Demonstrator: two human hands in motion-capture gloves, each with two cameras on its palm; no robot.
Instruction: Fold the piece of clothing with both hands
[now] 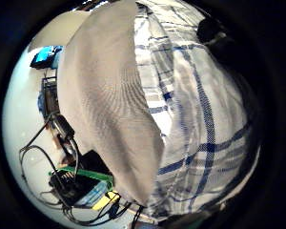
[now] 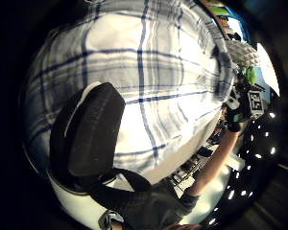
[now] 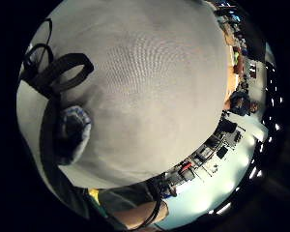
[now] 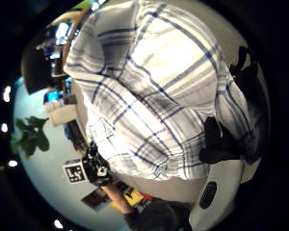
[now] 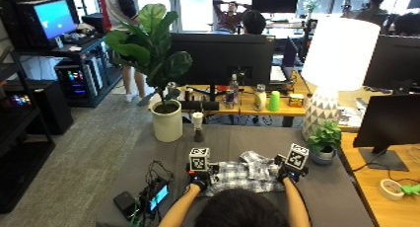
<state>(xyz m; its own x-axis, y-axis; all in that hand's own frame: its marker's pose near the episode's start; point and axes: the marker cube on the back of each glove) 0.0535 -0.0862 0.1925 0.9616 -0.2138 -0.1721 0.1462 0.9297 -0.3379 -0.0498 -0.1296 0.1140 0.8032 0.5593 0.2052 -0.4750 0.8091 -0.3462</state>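
Office desks and monitors fill the far half of the room, and a grey table (image 5: 236,138) runs toward the person in the near half. At its far left stands a big leafy plant in a white pot (image 5: 166,119); at its far right a tall white lamp (image 5: 338,54) rises beside a small potted plant (image 5: 323,140). A tangle of black electronics and cables (image 5: 148,197) lies at the near left edge.

On the near middle of the table lies the plaid shirt (image 5: 248,175), bunched and partly folded, its long axis running left to right. The left hand (image 5: 198,180) sits at the shirt's left end and the right hand (image 5: 289,175) at its right end, so the cloth lies between them, equally near to each. Whether either hand's fingers pinch the cloth I cannot tell; the palm views show plaid close under both palms, with one black-gloved finger (image 2: 89,132) lying over it.
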